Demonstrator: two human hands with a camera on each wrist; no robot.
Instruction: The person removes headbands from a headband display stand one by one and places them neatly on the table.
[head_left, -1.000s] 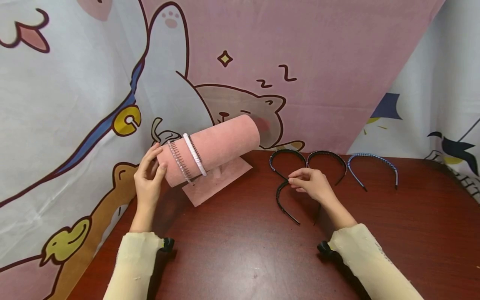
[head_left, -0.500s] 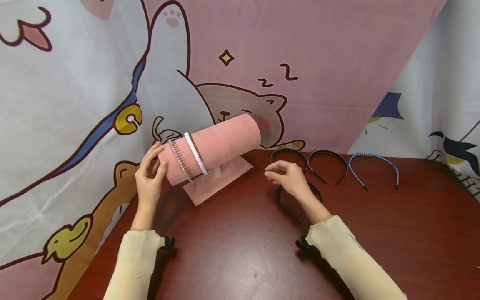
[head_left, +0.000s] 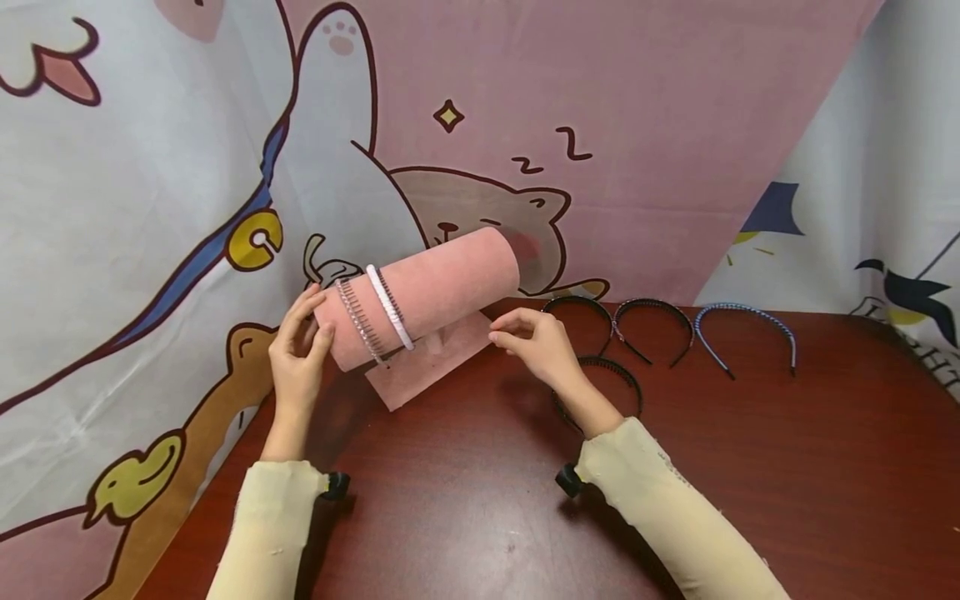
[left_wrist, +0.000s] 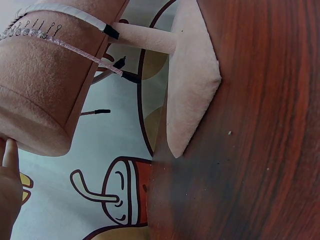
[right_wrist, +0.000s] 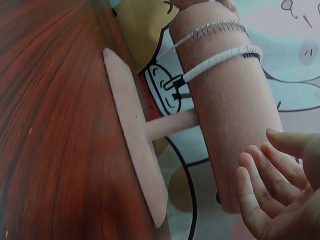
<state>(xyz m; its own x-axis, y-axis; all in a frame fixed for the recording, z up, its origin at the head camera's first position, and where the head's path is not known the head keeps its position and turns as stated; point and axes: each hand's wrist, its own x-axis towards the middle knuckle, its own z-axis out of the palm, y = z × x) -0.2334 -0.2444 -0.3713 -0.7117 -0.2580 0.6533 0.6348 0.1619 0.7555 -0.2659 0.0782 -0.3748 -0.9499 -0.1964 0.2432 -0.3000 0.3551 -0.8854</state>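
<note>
A pink plush headband stand (head_left: 450, 279), a thick roll on a post and flat base (right_wrist: 132, 125), stands at centre left. Around its left part sit a white headband (head_left: 390, 308) and a clear toothed headband (head_left: 358, 321). My left hand (head_left: 296, 367) holds the roll's left end, thumb and fingers bent at its edge. Just in front of the roll's right part is my right hand (head_left: 546, 348), fingers loosely bent, holding nothing. The right wrist view shows its fingers apart beside the roll; whether they touch it I cannot tell.
Two dark headbands (head_left: 654, 302) and a blue headband (head_left: 746, 308) lie in a row at the back right of the brown table (head_left: 480, 500). Another black headband (head_left: 639, 392) lies nearer, partly behind the right forearm. A cartoon-printed cloth (head_left: 660, 125) hangs behind.
My right hand has moved left from the nearer black headband to the front of the stand's roll. The left hand and the headbands have stayed put.
</note>
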